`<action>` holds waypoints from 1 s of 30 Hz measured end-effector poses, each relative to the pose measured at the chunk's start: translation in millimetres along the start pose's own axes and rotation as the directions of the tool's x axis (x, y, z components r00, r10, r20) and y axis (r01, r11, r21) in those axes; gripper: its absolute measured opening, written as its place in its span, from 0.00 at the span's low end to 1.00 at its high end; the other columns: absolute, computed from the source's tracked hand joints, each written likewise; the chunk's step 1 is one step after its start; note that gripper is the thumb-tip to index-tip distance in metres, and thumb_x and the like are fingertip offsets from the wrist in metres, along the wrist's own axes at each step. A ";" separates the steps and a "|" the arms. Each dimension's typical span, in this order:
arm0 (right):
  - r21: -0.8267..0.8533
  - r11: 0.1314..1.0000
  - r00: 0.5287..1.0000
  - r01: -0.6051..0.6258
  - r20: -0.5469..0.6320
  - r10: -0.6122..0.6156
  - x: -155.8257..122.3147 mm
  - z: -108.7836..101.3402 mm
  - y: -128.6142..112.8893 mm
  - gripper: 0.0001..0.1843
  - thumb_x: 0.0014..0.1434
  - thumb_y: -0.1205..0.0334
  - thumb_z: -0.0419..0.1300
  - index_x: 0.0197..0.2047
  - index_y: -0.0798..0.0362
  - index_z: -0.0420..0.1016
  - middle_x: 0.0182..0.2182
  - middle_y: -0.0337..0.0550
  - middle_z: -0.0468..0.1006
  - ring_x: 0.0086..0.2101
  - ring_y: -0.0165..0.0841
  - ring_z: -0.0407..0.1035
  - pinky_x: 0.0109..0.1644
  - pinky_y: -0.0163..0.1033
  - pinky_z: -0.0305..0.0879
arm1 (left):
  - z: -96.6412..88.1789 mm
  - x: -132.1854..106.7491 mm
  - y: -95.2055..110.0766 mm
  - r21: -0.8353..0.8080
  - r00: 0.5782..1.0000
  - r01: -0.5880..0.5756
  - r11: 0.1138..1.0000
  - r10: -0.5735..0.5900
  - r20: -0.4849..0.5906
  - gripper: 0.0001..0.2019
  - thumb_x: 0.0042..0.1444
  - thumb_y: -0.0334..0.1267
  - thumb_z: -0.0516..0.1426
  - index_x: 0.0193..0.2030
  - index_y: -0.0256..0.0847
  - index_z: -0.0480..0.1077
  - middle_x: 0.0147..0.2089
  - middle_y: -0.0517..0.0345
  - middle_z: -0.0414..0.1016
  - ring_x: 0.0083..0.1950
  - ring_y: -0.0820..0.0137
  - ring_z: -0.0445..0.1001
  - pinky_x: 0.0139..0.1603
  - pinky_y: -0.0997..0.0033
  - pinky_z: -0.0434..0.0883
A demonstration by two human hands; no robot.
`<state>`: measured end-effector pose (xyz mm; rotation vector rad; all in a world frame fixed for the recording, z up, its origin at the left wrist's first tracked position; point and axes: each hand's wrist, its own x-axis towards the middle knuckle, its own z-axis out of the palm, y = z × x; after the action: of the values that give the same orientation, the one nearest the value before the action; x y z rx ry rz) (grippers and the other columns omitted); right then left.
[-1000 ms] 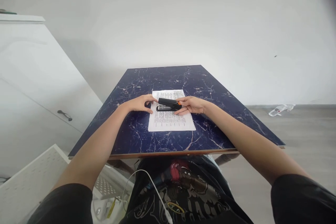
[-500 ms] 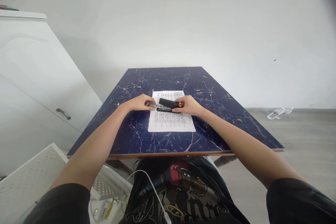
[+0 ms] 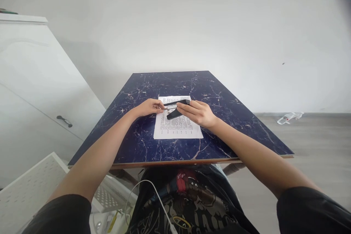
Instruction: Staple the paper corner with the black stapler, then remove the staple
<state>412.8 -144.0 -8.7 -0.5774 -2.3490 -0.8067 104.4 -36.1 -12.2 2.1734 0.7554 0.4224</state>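
Observation:
A black stapler is held over a printed sheet of paper, its two arms spread apart. My right hand is wrapped round its right end, and the fingers cover that part. From the left, my left hand is closed, thumb and fingers pinching the tip of a thin metal rail that runs between the stapler's arms. Whether the rail is still fixed to the stapler is hidden by my right fingers.
The paper lies on a dark blue marbled table. A small light object is at the table's far left. On the left are a white cabinet and a perforated white panel. A white cable hangs before my shirt.
My right hand has turned the stapler over, so its orange part is out of sight and the back of the hand faces up. My left hand stays at the left end, now pinching the metal rail.

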 end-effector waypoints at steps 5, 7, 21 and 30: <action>-0.114 0.993 0.999 -0.010 -0.053 0.004 -0.5 1.0 2.4 0.20 0.71 0.76 0.57 0.59 0.48 0.78 0.59 0.39 0.80 0.39 0.34 0.72 0.38 0.43 0.75 | -1.4 -0.6 2.3 0.003 0.998 0.008 1.000 -0.008 0.054 0.16 0.61 0.49 0.65 0.51 0.43 0.79 0.52 0.47 0.81 0.47 0.62 0.79 0.50 0.61 0.74; -0.119 0.992 0.997 -0.037 -0.071 0.029 -1.9 2.5 4.2 0.20 0.70 0.76 0.57 0.59 0.48 0.79 0.59 0.39 0.80 0.36 0.34 0.71 0.37 0.43 0.75 | -1.1 -1.2 3.5 -0.007 0.997 0.010 1.000 -0.009 0.075 0.16 0.62 0.49 0.64 0.52 0.43 0.80 0.52 0.48 0.81 0.49 0.61 0.79 0.51 0.61 0.73; -0.017 0.987 0.983 -0.157 -0.099 0.155 -7.7 9.0 8.5 0.24 0.68 0.75 0.57 0.60 0.42 0.80 0.57 0.36 0.81 0.34 0.35 0.71 0.35 0.45 0.75 | 2.8 -2.5 6.4 -0.150 0.994 0.066 0.986 -0.051 0.099 0.19 0.58 0.46 0.68 0.52 0.41 0.78 0.48 0.46 0.81 0.47 0.60 0.81 0.51 0.56 0.75; 0.483 0.455 0.514 -0.748 -0.013 0.858 -3.8 9.7 17.6 0.13 0.58 0.57 0.69 0.46 0.50 0.84 0.37 0.44 0.83 0.31 0.36 0.74 0.34 0.42 0.73 | 0.7 -5.6 14.2 0.125 0.996 0.022 0.992 -0.032 0.081 0.23 0.51 0.49 0.71 0.50 0.42 0.76 0.41 0.52 0.77 0.34 0.69 0.69 0.37 0.65 0.68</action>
<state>421.7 -125.8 -10.2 -1.1857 -1.5796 0.1046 105.9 -47.4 -2.0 2.2786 0.7821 0.2755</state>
